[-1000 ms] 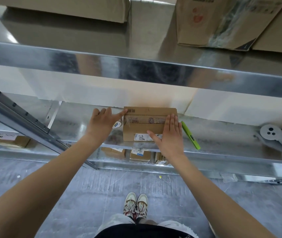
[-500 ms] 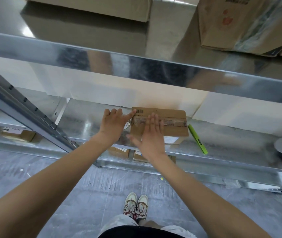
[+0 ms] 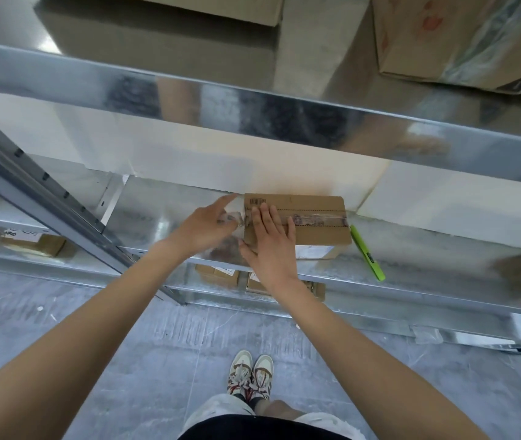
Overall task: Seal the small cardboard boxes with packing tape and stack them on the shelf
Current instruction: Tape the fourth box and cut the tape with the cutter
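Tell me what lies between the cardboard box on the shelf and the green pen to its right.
Nothing: in the head view only a narrow strip of bare metal shelf separates the cardboard box from the green pen, whose upper tip lies close to the box's right edge.

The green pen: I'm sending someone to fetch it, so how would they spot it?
Find the metal shelf at waist height, where both hands work on a taped cardboard box. The green pen lies just right of that box, slanting toward the shelf's front edge. It is the only bright green thing there.
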Motion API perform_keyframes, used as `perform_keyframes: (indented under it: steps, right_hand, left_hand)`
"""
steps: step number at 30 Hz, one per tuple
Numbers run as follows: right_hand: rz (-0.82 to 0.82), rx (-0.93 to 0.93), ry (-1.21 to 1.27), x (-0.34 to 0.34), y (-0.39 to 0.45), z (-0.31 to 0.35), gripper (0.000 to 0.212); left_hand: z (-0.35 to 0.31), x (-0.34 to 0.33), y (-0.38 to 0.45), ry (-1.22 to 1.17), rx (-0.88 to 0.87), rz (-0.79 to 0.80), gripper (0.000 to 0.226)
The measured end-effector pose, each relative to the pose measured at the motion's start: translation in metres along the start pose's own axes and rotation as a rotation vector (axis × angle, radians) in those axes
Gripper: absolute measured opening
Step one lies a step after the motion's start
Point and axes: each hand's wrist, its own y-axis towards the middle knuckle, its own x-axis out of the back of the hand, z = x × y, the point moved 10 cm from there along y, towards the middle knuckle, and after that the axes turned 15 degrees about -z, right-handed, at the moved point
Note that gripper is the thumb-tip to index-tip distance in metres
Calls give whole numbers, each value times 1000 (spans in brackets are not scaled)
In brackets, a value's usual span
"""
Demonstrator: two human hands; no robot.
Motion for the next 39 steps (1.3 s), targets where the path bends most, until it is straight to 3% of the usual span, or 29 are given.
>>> perform_keyframes:
  steps: [3, 9, 15, 19, 21, 24, 26, 29, 33, 39]
  right_hand:
    - [14, 49, 87, 6, -7, -8, 80]
    - [-32, 254, 143, 19, -35, -24, 71]
    - [-19, 263, 134, 23, -37, -26, 71]
    - [-18, 364, -43, 20, -44, -23, 98]
    - [-30, 388, -117, 20, -47, -21, 108]
    - [-86, 366, -114, 23, -46, -23, 107]
    - [-79, 362, -102, 22, -46, -24, 106]
    - [-74, 366, -75, 23, -47, -22, 91]
    - [-45, 347, -85, 19, -47, -21, 85]
    - [-13, 327, -69, 17, -45, -22, 80]
  left_hand:
    - [9, -1, -18, -146, -1, 32, 37]
    - [10, -32, -54, -341, -16, 110, 51]
    - [21, -48, -73, -137, -99, 143, 57]
    - [26, -63, -72, -221, -53, 95, 61]
    - [22, -67, -73, -299, -41, 84, 62]
    - [23, -70, -77, -557, 54, 70, 69]
    - [37, -65, -80, -669, 154, 21, 57]
    - [54, -55, -89, -597, 164, -57, 8]
    - [58, -68, -95, -490, 147, 31, 29]
    - [78, -100, -115, -353, 195, 207, 29]
